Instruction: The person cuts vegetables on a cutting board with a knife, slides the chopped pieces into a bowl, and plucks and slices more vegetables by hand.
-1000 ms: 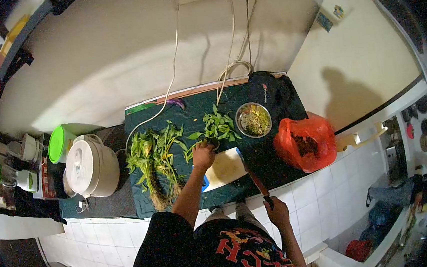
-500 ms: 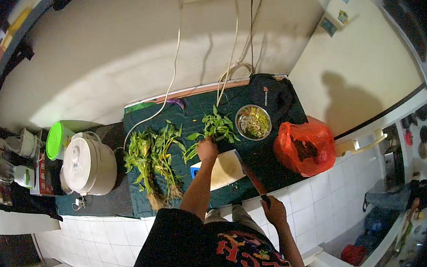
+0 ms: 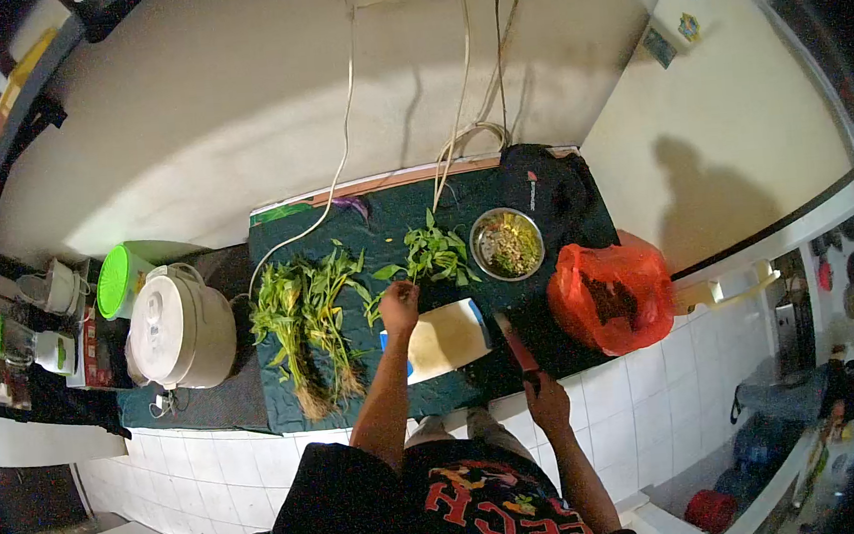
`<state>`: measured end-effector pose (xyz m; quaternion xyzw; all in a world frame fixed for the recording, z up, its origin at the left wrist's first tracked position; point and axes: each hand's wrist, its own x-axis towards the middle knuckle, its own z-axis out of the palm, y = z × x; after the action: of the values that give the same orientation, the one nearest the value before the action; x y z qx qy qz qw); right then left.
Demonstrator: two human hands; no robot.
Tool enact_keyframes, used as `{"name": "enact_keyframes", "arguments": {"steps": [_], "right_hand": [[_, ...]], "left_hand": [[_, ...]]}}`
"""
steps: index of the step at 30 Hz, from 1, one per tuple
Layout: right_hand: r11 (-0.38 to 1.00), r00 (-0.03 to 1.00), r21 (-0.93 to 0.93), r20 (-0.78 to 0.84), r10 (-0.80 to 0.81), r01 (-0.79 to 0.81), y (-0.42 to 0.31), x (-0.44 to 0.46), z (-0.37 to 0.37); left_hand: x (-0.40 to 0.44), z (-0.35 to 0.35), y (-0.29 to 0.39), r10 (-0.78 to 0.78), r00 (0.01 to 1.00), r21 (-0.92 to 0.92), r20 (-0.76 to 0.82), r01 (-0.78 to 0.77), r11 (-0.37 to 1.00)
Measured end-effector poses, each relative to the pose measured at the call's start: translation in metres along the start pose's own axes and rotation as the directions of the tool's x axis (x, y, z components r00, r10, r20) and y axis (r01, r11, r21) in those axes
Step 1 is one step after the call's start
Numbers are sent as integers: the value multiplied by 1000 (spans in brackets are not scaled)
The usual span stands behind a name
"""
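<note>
My left hand (image 3: 400, 307) is closed at the near-left edge of a pile of green leaves (image 3: 434, 253); what its fingers hold, if anything, is too small to make out. Just below lies a white cutting board (image 3: 448, 340) with blue corners, its surface bare. To the right of the board, my right hand (image 3: 548, 403) grips the dark handle of a knife (image 3: 519, 348), whose blade points up and away from me. A metal bowl (image 3: 507, 244) of chopped vegetables stands beyond the board. Rooted leafy bunches (image 3: 309, 326) lie to the left.
An open red plastic bag (image 3: 612, 298) stands at the right of the table, near a black bag (image 3: 544, 189). At the left are a white rice cooker (image 3: 183, 328) and a green-lidded container (image 3: 119, 281). A white cable (image 3: 347, 138) runs down the wall.
My left hand has shifted slightly left and is raised off the leaves. The knife has moved a little right, away from the board's edge. The board looks slightly turned.
</note>
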<state>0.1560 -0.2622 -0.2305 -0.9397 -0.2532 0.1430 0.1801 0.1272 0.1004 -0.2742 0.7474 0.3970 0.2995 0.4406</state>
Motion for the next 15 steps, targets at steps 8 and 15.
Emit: {"name": "enact_keyframes", "arguments": {"steps": [8, 15], "right_hand": [[989, 992, -102, -62, -110, 104, 3, 36, 33], [981, 998, -191, -42, -40, 32, -13, 57, 39]], "left_hand": [[70, -23, -16, 393, 885, 571, 250, -462, 678], [85, -11, -42, 432, 769, 622, 471, -637, 455]]}}
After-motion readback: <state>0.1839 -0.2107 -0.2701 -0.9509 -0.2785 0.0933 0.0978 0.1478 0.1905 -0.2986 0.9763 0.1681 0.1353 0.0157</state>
